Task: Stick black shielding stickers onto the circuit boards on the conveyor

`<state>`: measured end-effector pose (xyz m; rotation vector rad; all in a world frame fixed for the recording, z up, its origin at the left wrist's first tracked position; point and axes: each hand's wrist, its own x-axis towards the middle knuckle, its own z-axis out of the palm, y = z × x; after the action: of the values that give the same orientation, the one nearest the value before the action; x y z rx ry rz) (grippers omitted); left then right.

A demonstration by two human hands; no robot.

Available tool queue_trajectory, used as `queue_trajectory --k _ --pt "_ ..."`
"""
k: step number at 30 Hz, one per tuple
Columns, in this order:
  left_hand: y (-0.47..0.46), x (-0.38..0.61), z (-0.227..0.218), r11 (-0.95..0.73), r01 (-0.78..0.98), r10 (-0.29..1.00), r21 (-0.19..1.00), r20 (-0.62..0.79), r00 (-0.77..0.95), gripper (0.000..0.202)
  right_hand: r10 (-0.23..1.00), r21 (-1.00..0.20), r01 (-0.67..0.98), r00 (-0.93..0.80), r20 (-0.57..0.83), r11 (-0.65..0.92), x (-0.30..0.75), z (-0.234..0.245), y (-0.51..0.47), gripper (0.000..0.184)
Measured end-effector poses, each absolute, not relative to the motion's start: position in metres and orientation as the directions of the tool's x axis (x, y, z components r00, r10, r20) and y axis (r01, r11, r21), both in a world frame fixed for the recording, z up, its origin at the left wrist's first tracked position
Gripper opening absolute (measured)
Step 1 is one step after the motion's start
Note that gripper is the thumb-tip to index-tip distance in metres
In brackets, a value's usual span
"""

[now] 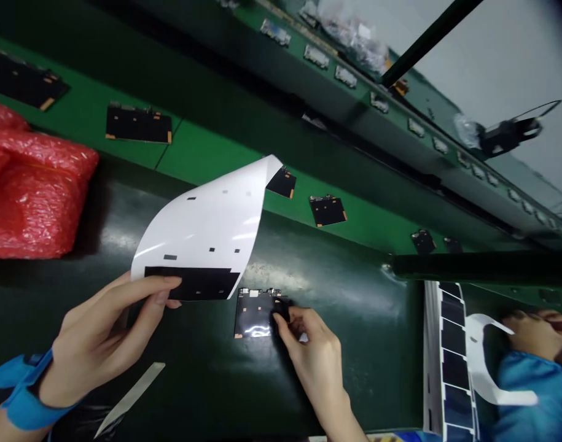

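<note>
My left hand (119,325), with a blue band at the wrist, pinches a curled white sticker sheet (202,227) by its lower edge. One black rectangular sticker (198,283) remains on that edge, and small dark patches dot the sheet. On the dark green work surface lies a circuit board (255,316) with a shiny black face, small connectors along its far edge and copper-coloured spots. The thumb and forefinger of my right hand (312,350) close on the board's right end, where a dark piece shows and my fingers hide part of the edge.
Several black-covered boards (139,124) lie along the green conveyor belt (216,156). Red bubble wrap (36,190) sits at left, a pale strip (131,399) at lower left. Sticker sheets (456,362) stand at right beside a co-worker's blue sleeve (532,393). A dark bar (483,267) crosses above.
</note>
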<state>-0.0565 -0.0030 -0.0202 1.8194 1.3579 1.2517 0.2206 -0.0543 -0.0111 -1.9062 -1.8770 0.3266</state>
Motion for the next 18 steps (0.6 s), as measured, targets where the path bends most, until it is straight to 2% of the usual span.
queue_trajectory --k 4,8,13,15,18 --pt "-0.006 -0.063 -0.032 -0.319 0.477 0.937 0.819 0.349 0.026 0.031 0.979 -0.292 0.956 0.026 0.203 0.035 0.221 -0.014 -0.052 0.036" --pt "-0.003 -0.067 -0.04 -0.332 0.51 0.93 0.793 0.366 0.037 0.025 0.959 -0.235 0.972 0.059 0.279 0.009 0.224 -0.02 -0.052 0.05" --pt "0.006 -0.064 -0.036 -0.322 0.539 0.927 0.778 0.374 0.014 0.02 0.912 -0.182 0.958 -0.138 0.387 0.223 0.215 -0.03 -0.058 0.027" --pt "0.008 -0.062 -0.035 -0.35 0.544 0.914 0.763 0.404 0.021 0.02 0.89 -0.168 0.941 -0.206 0.407 0.294 0.21 -0.037 -0.062 0.03" --pt "0.009 -0.063 -0.039 -0.387 0.557 0.895 0.735 0.446 0.034 0.021 0.882 -0.151 0.94 -0.221 0.417 0.307 0.209 -0.046 -0.069 0.033"
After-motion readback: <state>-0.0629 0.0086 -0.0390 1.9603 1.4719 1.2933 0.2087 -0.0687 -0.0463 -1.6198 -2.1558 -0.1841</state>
